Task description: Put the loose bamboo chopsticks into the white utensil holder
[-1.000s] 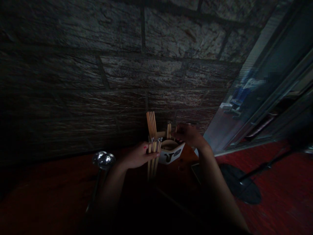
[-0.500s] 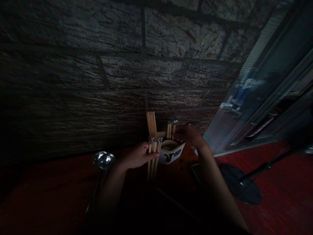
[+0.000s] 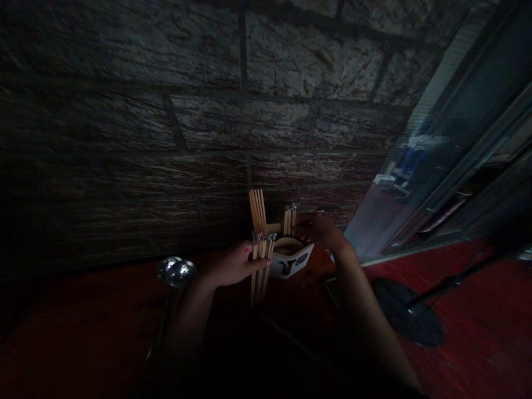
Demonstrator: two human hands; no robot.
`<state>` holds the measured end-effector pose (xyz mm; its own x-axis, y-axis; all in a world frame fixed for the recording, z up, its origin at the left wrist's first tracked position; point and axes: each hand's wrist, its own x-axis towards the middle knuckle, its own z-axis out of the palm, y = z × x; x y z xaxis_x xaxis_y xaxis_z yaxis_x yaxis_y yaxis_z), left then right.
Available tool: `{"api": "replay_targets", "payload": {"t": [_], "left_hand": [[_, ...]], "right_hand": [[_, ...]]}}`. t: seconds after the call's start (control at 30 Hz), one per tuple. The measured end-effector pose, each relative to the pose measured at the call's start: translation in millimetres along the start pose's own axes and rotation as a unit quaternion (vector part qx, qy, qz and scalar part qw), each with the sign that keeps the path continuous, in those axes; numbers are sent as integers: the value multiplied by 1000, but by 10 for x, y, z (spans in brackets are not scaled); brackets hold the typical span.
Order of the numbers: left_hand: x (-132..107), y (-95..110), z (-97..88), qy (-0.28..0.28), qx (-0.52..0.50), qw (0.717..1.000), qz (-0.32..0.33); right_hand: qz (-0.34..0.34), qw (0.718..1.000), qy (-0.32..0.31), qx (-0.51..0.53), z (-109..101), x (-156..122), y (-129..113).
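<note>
My left hand point(image 3: 233, 265) is closed around a bundle of several wooden chopsticks with metal tips point(image 3: 261, 260), held upright just left of a white holder point(image 3: 291, 259). More chopsticks point(image 3: 257, 211) stand up behind it. My right hand point(image 3: 318, 229) is over the holder's far side, fingers pinched on a chopstick point(image 3: 293, 217) that stands beside others in the holder.
Two metal ladles point(image 3: 177, 271) lie on the dark red table point(image 3: 83, 338) to the left. A rough stone wall point(image 3: 208, 111) rises right behind. A stand with a round black base point(image 3: 409, 318) is on the red floor at right, by a glass door point(image 3: 436, 160).
My right hand brought a metal-tipped chopstick up beside those in the holder, then lowered it slightly. My left hand and its bundle have stayed put.
</note>
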<state>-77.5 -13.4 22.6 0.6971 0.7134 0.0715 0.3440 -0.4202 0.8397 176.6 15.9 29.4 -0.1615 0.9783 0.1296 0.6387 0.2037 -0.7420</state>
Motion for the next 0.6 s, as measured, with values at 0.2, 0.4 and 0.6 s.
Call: {"api": "replay_targets", "payload": {"t": [0.2,0.4,0.6], "left_hand": [[2,-41,7,3,-3,1000,-1],[4,-42,11,0,-11,1000,0],[10,-35,11,4,-2,1000,-6]], "right_hand": [[13,1000,-14,-11,-9,-18,-30],[11,1000,8,-22,-21,-37,-76],[7,998,50,-29,-9,-45,-118]]}}
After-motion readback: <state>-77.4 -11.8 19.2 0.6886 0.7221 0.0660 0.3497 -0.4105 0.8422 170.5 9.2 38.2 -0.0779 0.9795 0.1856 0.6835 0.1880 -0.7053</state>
